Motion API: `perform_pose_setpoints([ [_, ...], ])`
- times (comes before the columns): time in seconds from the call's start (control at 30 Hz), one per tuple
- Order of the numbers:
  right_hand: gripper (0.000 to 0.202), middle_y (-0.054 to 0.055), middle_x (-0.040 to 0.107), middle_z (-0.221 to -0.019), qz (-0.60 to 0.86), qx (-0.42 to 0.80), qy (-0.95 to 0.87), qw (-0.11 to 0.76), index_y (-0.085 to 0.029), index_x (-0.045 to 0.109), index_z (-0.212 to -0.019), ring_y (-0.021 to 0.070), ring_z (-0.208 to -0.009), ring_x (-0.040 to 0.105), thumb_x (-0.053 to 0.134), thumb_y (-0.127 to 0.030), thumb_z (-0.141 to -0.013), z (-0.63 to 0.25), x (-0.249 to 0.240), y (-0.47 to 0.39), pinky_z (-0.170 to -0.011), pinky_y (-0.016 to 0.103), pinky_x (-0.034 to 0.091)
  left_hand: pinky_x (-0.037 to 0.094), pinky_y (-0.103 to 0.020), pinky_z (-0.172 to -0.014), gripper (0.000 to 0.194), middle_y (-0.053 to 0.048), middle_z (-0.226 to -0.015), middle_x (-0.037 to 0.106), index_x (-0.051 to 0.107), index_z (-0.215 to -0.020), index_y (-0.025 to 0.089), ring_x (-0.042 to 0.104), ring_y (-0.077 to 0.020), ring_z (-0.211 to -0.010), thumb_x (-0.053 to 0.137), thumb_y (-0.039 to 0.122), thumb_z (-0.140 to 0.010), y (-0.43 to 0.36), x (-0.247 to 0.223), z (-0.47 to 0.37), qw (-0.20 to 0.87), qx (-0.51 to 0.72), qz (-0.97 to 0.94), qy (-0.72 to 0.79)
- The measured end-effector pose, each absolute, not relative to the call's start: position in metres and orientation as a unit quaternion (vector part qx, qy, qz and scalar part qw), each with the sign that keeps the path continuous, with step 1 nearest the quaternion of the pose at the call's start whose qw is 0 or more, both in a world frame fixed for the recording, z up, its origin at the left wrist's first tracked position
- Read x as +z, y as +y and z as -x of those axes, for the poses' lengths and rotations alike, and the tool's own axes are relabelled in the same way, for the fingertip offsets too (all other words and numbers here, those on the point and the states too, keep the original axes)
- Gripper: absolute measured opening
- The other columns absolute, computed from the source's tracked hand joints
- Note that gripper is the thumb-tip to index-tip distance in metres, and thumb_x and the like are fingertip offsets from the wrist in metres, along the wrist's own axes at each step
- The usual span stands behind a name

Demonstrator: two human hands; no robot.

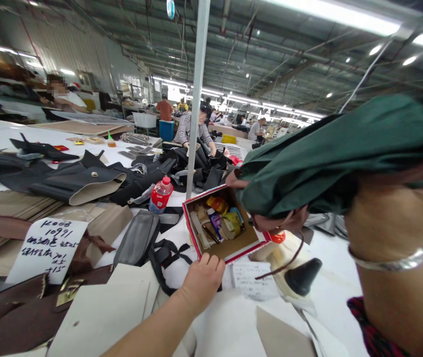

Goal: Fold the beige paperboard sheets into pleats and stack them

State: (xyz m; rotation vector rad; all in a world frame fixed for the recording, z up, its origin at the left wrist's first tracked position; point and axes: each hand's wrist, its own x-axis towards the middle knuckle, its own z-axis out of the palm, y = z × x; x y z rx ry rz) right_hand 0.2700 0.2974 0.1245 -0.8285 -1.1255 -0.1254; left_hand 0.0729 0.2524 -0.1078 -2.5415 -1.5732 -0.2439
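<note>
With right hand (393, 218), holds up bunched green cloth (345, 153), soft, creased and brown-edged, blocking view of far right corner of cardboard box (233, 248). With left hand (204, 281), grips near rim of box: rectangular, open-topped, red-edged, with small items (215, 223) inside. Left of box: red-capped bottle (160, 197) and dark pouch (137, 239) with rounded corners. Behind: slim metal pole (197, 109). Right: smooth black cone (303, 276).

A white table (339, 285) carries a box (239, 247) and bottle (160, 196).
</note>
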Motion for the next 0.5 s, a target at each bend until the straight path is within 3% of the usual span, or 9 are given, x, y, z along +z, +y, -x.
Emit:
perform_pose_setpoints([
  [0.03,0.042,-0.005,0.059,-0.098,0.365,-0.1,-0.614,0.692,-0.034,0.064,-0.093,0.0213,-0.099,0.051,0.068,-0.021,-0.054,-0.264,0.121,0.295,-0.091,0.039,0.037,0.044,-0.03,-0.061,0.02,-0.005,-0.088,0.054,0.05,-0.101,0.017,0.049,-0.0207,-0.083,0.044,0.013,-0.083,0.253,-0.108,-0.072,0.071,-0.085,0.845,-0.524],
  [0.13,0.032,0.003,0.059,-0.086,0.287,-0.19,-0.877,0.335,-0.027,0.063,-0.093,0.0194,-0.082,0.054,0.057,-0.015,-0.064,-0.234,0.103,0.299,-0.07,0.034,0.044,0.045,-0.03,-0.061,0.022,-0.006,-0.089,0.055,0.05,-0.103,0.016,0.049,-0.0208,-0.084,0.044,0.013,-0.083,0.258,-0.106,-0.069,0.073,-0.095,0.841,-0.527],
  [0.23,0.02,0.009,0.059,-0.087,0.276,-0.184,-0.94,0.084,-0.02,0.063,-0.087,0.0199,-0.081,0.055,0.049,-0.015,-0.074,-0.193,0.064,0.32,-0.069,0.032,0.042,0.045,-0.03,-0.059,0.02,-0.007,-0.089,0.055,0.05,-0.102,0.016,0.049,-0.0214,-0.084,0.043,0.013,-0.083,0.264,-0.102,-0.071,0.067,-0.102,0.839,-0.531],
  [0.3,0.02,0.015,0.059,-0.095,0.332,-0.147,-0.931,-0.03,-0.015,0.063,-0.088,0.0235,-0.089,0.055,0.046,-0.018,-0.079,-0.168,0.03,0.339,-0.075,0.035,0.041,0.045,-0.03,-0.058,0.018,-0.007,-0.089,0.056,0.051,-0.099,0.015,0.05,-0.0221,-0.084,0.042,0.013,-0.083,0.266,-0.101,-0.075,0.056,-0.104,0.841,-0.528],
  [0.4,0.023,0.019,0.06,-0.099,0.422,-0.036,-0.889,-0.172,-0.01,0.065,-0.09,0.0269,-0.093,0.056,0.058,-0.023,-0.072,-0.144,-0.019,0.366,-0.077,0.036,0.043,0.045,-0.032,-0.056,0.016,-0.008,-0.088,0.056,0.053,-0.094,0.015,0.05,-0.0238,-0.083,0.042,0.014,-0.083,0.266,-0.104,-0.085,0.039,-0.1,0.851,-0.514],
  [0.5,0.022,0.011,0.064,-0.092,0.428,0.044,-0.881,-0.198,-0.014,0.066,-0.086,0.02,-0.085,0.059,0.065,-0.027,-0.068,-0.132,-0.049,0.39,-0.074,0.027,0.046,0.045,-0.034,-0.056,0.014,-0.008,-0.085,0.056,0.054,-0.09,0.015,0.05,-0.0246,-0.081,0.042,0.016,-0.083,0.262,-0.109,-0.091,0.024,-0.091,0.863,-0.496],
])
